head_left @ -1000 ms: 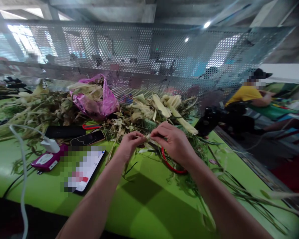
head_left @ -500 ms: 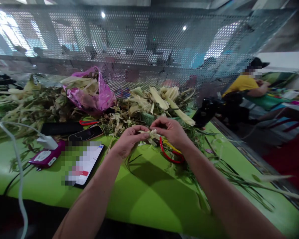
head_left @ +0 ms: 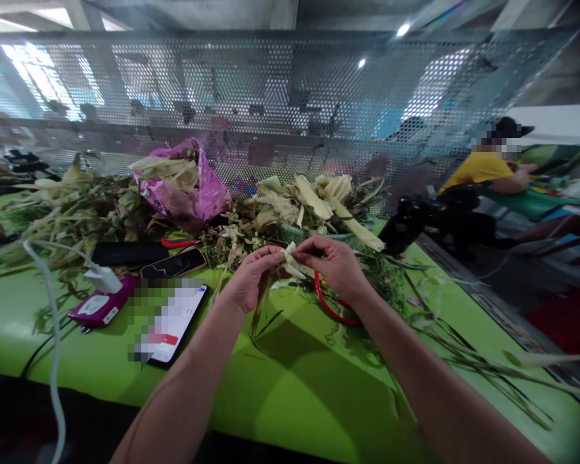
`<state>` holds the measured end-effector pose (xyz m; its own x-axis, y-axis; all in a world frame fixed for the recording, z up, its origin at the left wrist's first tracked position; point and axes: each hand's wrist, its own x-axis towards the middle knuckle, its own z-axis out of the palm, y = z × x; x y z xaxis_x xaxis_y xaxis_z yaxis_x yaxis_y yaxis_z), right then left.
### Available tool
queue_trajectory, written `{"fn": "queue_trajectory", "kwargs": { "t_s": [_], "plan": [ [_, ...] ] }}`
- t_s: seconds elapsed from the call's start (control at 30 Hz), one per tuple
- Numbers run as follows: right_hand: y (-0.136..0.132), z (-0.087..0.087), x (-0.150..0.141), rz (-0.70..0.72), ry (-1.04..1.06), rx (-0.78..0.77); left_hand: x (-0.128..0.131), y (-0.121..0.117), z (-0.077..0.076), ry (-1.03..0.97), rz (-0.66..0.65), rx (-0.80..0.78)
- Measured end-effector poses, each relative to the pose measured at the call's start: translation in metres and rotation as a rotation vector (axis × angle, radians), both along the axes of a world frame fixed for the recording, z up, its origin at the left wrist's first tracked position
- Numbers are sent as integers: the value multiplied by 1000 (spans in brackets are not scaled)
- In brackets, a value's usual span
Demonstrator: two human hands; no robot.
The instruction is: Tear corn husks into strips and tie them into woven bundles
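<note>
While left hand (head_left: 255, 274) and right hand (head_left: 334, 265) pinch husk (head_left: 290, 256), phone (head_left: 182, 330) text is illegible.

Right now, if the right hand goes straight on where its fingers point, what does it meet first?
The right hand is right at the pale husk, so that comes first, then probably the left hand; depth is unclear.

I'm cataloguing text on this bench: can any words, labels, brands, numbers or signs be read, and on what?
None reads for certain.
Lit smartphone: small characters, partly pixelated, too blurred.
Purple extension socket: white label, too small.
Pink plastic bag: dark marks, unreadable.
</note>
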<state>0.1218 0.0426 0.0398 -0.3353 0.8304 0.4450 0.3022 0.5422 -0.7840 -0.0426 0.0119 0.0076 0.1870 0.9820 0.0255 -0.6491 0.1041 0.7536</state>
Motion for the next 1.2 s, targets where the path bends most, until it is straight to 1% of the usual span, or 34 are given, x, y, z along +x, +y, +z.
{"fn": "queue_trajectory", "kwargs": {
  "t_s": [0.13, 0.2, 0.4, 0.47, 0.6, 0.77, 0.87, 0.93, 1.0, 1.1, 1.2],
  "plan": [
    [1, 0, -2, 5, 43, -44, 3, -1, 0, 51, -47, -26],
    [1, 1, -2, -5, 63, -39, 5, -2, -2, 82, -78, -26],
    [-5, 9, 2, -27, 3, 137, 8, -2, -6, 128, -90, -45],
    [-6, 11, 4, -21, -5, 165, 7, -2, -7, 143, -101, -43],
    [-3, 9, 5, 11, 11, 151, 7, -3, -7, 175, -153, -33],
    [0, 7, 4, 48, 22, 84, 7, -5, -5, 199, -191, -21],
    [1, 6, 4, 73, 21, 43, 7, -5, -3, 212, -173, -20],
    [2, 6, 5, 72, 39, 16, 8, -4, -3, 227, -132, -27],
    [0, 9, 6, 71, 42, 22, 8, -3, -4, 253, -72, -36],
    [-8, 18, 8, 98, -35, 113, 9, 0, -4, 293, 12, -28],
    [-16, 26, 9, 138, -131, 204, 11, 1, -5, 315, 45, 45]
  ]
}}
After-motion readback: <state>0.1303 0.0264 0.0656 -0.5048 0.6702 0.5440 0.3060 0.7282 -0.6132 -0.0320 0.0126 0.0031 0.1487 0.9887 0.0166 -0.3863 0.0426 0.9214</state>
